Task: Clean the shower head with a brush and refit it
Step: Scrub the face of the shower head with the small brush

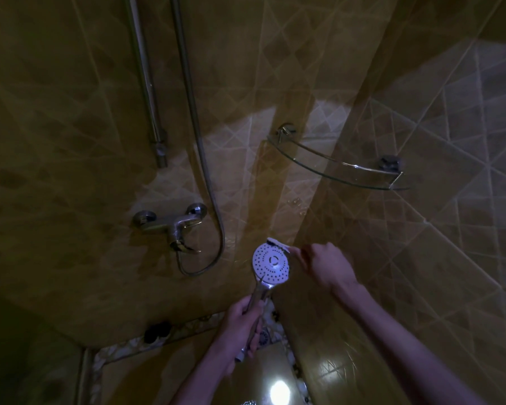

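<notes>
Dim tiled shower corner; wall (70, 112) fills most of view, floor (164, 372) below with a bright glare spot. Rail (146, 83) and hose (193, 135) run down the wall; the hose loops under the mixer tap (170, 225). Glass shelf (333, 168) in the corner, only container-like thing here, and I see nothing on it. Floor drain (265, 336) shows partly behind the handle; can't tell what's in it. Shower head (271, 264) is off the rail, held low centre, nozzle face tilted up toward me. My left hand (241, 325) is wrapped closed around its chrome handle, fingers fully curled. My right hand (326, 263) is pinched closed on the brush (278, 243), a slim toothbrush-type one; bristle end sits at the top rim of the face, touching or just off it, too dim to tell. Step in hand, I judge: scrubbing the nozzle face, refit not yet done. To do it well I'd keep the left grip firm so the head doesn't twist, work bristles in short strokes across the nozzle rings from rim to centre, keep the face angled toward light, and keep the hose out of the way. Small dark object (157, 331) at the wall base, unclear.
</notes>
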The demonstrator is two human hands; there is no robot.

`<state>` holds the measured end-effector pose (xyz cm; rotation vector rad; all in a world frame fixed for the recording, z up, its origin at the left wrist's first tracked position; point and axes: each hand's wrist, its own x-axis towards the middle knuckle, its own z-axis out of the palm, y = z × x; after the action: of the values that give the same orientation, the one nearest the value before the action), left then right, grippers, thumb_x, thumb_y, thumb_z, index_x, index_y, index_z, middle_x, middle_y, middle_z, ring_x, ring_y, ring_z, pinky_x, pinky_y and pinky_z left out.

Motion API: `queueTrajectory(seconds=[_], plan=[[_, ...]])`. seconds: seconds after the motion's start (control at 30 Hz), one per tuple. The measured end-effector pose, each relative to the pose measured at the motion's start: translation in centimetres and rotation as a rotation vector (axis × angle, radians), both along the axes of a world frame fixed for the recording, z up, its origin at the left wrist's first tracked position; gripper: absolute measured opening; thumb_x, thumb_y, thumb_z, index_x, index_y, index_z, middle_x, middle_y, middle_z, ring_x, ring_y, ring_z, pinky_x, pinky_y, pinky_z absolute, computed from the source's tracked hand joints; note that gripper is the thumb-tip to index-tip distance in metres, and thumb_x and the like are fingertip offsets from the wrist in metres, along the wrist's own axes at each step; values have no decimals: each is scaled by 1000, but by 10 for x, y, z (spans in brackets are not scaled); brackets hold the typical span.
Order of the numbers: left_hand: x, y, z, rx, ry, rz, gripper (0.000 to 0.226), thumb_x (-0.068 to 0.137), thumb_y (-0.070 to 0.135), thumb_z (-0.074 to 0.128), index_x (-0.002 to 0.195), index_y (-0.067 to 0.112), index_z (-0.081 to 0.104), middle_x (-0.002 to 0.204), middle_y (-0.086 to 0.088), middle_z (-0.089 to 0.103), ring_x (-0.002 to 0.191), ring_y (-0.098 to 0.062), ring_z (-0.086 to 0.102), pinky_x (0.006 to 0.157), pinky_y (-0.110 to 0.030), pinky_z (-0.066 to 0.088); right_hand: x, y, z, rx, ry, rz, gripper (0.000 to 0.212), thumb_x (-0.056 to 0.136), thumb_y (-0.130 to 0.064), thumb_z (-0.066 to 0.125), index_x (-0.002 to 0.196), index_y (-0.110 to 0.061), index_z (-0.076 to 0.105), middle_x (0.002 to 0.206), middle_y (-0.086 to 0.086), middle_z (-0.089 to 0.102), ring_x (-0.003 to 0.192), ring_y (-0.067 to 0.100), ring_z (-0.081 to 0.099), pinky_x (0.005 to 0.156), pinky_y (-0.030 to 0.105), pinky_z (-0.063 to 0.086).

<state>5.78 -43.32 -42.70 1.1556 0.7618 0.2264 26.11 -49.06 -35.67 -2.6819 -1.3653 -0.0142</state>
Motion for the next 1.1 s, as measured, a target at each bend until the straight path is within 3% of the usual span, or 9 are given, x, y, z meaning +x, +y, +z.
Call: queueTrajectory(seconds=[0.1, 0.2, 0.3, 0.4, 0.6, 0.7, 0.83, 1.0, 1.1], plan=[[-1, 1, 0, -13, 4, 19, 19, 98, 24, 48, 87, 9, 52, 50, -1, 43, 31, -14, 33, 31, -14, 25, -17, -8, -6, -49, -85, 75, 61, 92, -65, 24, 74, -19, 58, 62, -3, 55, 65, 20, 66, 47, 23, 33], [-3, 3, 1, -27, 5, 29, 20, 98, 25, 48, 90, 7, 53, 50, -1, 44, 31, -14, 33, 32, -14, 24, -29, -21, -18, -75, -123, 204, 64, 90, -69, 17, 82, -23, 61, 63, -2, 60, 59, 14, 64, 47, 22, 31], [-3, 2, 4, -20, 18, 26, 22, 98, 24, 48, 93, 4, 54, 51, -2, 44, 32, -14, 34, 32, -15, 25, -5, -18, -21, 33, 67, 130, 60, 91, -64, 30, 81, -18, 67, 58, 1, 61, 54, 15, 60, 51, 24, 39], [-1, -1, 4, -7, 11, 4, 22, 98, 26, 48, 89, 6, 52, 52, -2, 44, 33, -15, 33, 32, -15, 25, 18, -13, -23, 225, 260, -49, 49, 94, -42, 49, 74, -1, 66, 69, 18, 68, 67, 29, 66, 57, 28, 39], [-1, 3, 1, -41, 41, 9, 24, 98, 27, 48, 96, 4, 55, 52, -1, 46, 34, -15, 33, 33, -17, 25, -23, -51, -43, 58, -7, 158, 54, 94, -59, 30, 75, -18, 60, 63, 5, 68, 58, 18, 65, 52, 27, 44], [-1, 1, 2, -44, 35, -2, 24, 98, 26, 47, 91, 4, 53, 53, -3, 44, 35, -15, 32, 33, -16, 24, -13, -45, -43, 179, 189, 101, 42, 96, -43, 46, 74, -12, 64, 60, 2, 66, 52, 14, 59, 53, 24, 39], [2, 1, 4, -58, 9, -12, 23, 98, 25, 47, 91, 4, 53, 52, -3, 43, 34, -15, 31, 33, -17, 22, 2, -35, -46, 388, 542, -168, 36, 95, -32, 50, 85, -1, 65, 74, 5, 61, 68, 15, 56, 65, 23, 39], [6, 3, -4, -109, -24, 42, 28, 98, 26, 47, 88, 1, 52, 47, -3, 42, 28, -14, 28, 34, -15, 22, -30, -61, -68, 286, 311, 71, 36, 95, -44, 45, 66, -24, 50, 52, -2, 55, 58, 14, 61, 48, 12, 29], [7, 4, -5, -125, -25, 60, 27, 98, 27, 47, 86, 2, 52, 48, -5, 41, 28, -14, 28, 35, -15, 22, -30, -63, -75, 271, 268, 117, 38, 95, -47, 45, 65, -23, 48, 50, -1, 53, 55, 13, 58, 48, 14, 28]])
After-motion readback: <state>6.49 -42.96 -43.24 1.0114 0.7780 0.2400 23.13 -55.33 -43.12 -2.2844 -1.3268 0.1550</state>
